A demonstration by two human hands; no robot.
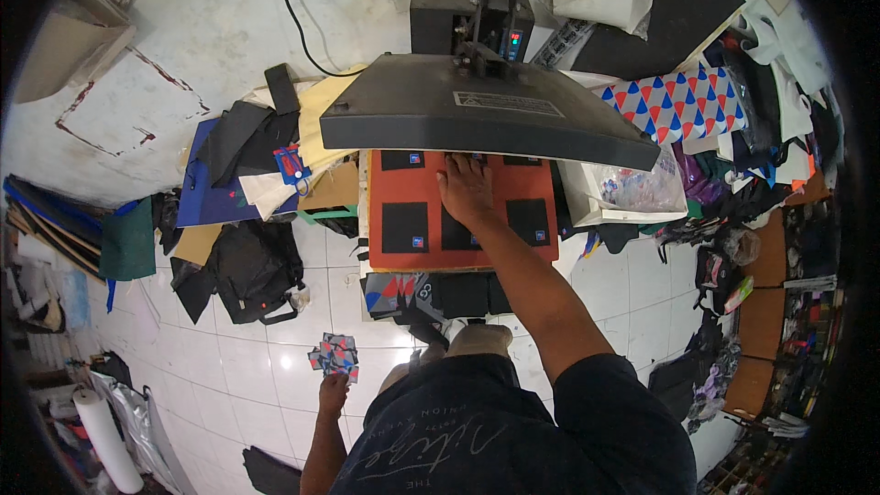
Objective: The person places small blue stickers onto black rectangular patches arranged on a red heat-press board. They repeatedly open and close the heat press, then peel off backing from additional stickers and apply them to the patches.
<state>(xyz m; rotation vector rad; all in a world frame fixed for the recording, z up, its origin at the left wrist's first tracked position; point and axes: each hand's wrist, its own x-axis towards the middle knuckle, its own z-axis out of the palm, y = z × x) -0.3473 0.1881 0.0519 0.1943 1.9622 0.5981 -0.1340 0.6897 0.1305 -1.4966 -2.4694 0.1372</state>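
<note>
Low at my left side, my left hand (334,393) pinches a fanned bunch of small grey, red and blue printed pieces (336,356). My right hand (466,191) reaches over the orange pad (463,262) of a heat press and rests on the upper middle part, fingers stretched forward. Several black fabric squares (400,220) lie in rows on the pad. Small blue-and-red patches (418,242) show at the lower right corners of several squares. My hand and forearm partly cover the middle squares. The raised dark upper plate (495,110) hides the pad's far edge.
A white box with clear plastic (632,191) stands right of the press. Patterned sheet (678,103) lies behind it. Dark fabric and a blue folder (213,185) sit to the left. A black bag (257,266) is on the tiled floor, and a white roll (108,440) leans lower left.
</note>
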